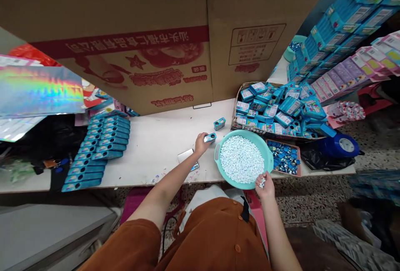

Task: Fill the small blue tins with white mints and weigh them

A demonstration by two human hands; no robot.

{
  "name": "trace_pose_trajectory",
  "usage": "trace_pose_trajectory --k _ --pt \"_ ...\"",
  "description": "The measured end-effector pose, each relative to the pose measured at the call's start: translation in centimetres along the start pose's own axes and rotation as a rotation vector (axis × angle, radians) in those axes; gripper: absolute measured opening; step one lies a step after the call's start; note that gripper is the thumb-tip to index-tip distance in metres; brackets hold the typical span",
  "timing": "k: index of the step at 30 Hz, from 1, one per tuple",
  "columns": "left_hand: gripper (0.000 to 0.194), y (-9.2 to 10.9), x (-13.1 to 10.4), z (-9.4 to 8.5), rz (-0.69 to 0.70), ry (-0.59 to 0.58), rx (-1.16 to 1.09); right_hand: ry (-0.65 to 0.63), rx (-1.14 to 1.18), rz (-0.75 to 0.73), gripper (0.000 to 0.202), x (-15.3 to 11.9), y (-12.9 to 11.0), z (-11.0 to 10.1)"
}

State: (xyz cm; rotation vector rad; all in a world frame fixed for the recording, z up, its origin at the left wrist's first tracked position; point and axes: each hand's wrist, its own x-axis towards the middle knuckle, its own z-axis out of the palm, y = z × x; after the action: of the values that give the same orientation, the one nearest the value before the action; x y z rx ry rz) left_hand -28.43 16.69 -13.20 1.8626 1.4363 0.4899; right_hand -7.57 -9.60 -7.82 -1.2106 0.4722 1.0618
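Note:
My left hand (pixel 201 143) is closed around a small blue box (pixel 210 137) with a dark round hole in its top, just left of the green basin (pixel 218 161). Small white pellets (pixel 240 158) fill much of that basin. My right hand (pixel 265 185) is at the basin's lower right rim, its fingers curled round some white pellets. Another blue box (pixel 219 124) with a hole stands on the white table, a little beyond my left hand. Beside my left forearm lies a flat pale object (pixel 187 156) with a dark edge, partly hidden by the arm.
Stacked blue boxes (pixel 109 137) stand at the left. A large cardboard carton (pixel 150 71) rises behind the white table (pixel 150 137). At the right are a carton of blue boxes (pixel 281 108), a tray of blue caps (pixel 286 157) and a blue tape roll (pixel 343 146).

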Motion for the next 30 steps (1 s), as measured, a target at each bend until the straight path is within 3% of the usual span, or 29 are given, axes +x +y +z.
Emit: trace_pose_trajectory --k 5,10,14,19,22,26,30 --pt "0.032 0.2 2.3 3.9 -0.087 -0.001 0.017 0.021 -0.042 0.043 0.036 3.4 -1.5 0.4" --pt "0.033 1.3 4.1 5.8 -0.120 0.044 0.013 0.055 -0.208 0.017 0.033 5.6 -2.6 0.4" --pt "0.045 1.2 5.2 5.7 -0.168 0.064 0.061 0.002 -0.420 -0.044 0.038 7.6 -2.9 0.5" --pt "0.039 0.9 7.3 4.8 -0.095 0.027 0.181 -0.070 -0.541 -0.010 0.042 10.5 -2.4 0.8" --pt "0.038 1.3 9.4 5.2 -0.115 0.039 0.201 -0.116 -0.606 -0.053 0.041 11.7 -1.9 0.6" --pt "0.045 2.0 12.1 6.5 -0.138 0.103 0.202 -0.154 -0.689 -0.170 0.039 12.4 -1.2 0.3" --pt "0.069 3.9 12.7 6.3 0.066 0.290 0.270 -0.192 -0.912 -0.404 0.036 12.5 -0.6 0.1"
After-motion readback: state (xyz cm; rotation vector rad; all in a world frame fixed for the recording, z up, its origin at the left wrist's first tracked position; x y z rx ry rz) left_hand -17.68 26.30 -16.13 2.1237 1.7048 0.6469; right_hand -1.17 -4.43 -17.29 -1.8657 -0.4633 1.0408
